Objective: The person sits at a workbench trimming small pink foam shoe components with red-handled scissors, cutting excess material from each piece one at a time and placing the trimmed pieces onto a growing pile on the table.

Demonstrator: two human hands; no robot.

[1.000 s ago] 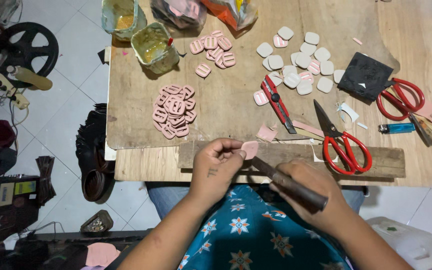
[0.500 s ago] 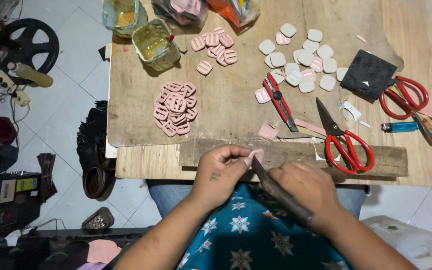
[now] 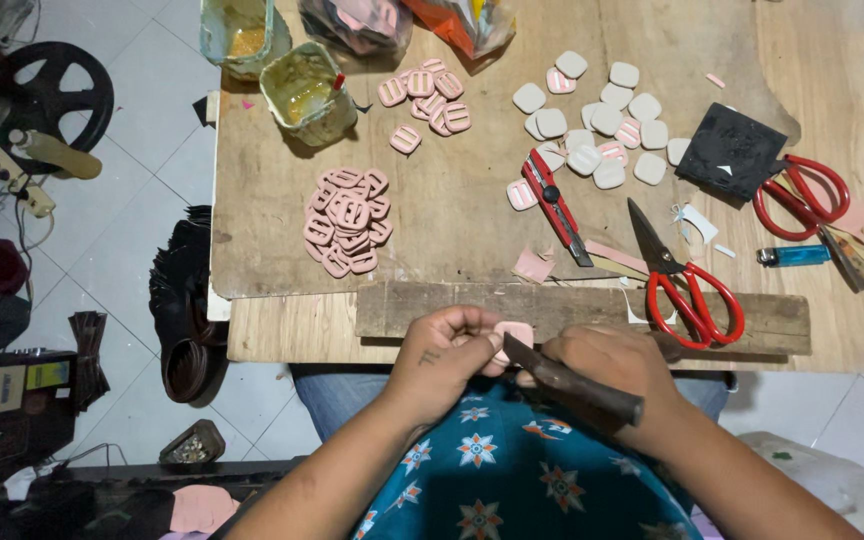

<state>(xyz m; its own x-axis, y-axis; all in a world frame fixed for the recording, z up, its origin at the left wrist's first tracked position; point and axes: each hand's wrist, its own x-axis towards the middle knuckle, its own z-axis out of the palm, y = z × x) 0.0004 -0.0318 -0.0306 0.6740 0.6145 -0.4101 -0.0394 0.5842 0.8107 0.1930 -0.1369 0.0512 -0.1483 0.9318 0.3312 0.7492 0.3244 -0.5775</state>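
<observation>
While left hand [image 3: 449, 352] pinches pink square piece [image 3: 514, 333] | right hand [image 3: 607, 365] grips knife [image 3: 570, 379]

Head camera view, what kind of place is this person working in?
Probably a small craft or shoe-trim workshop. A worn wooden worktable carries piles of pink buckle-shaped pieces, red-handled scissors and an open tub of glue. The left hand holds a pink piece while the right hand works a knife.

A craft workshop: worn wooden workbench [image 3: 472, 230], scissors [image 3: 687, 285], glue tubs [image 3: 307, 90].
</observation>
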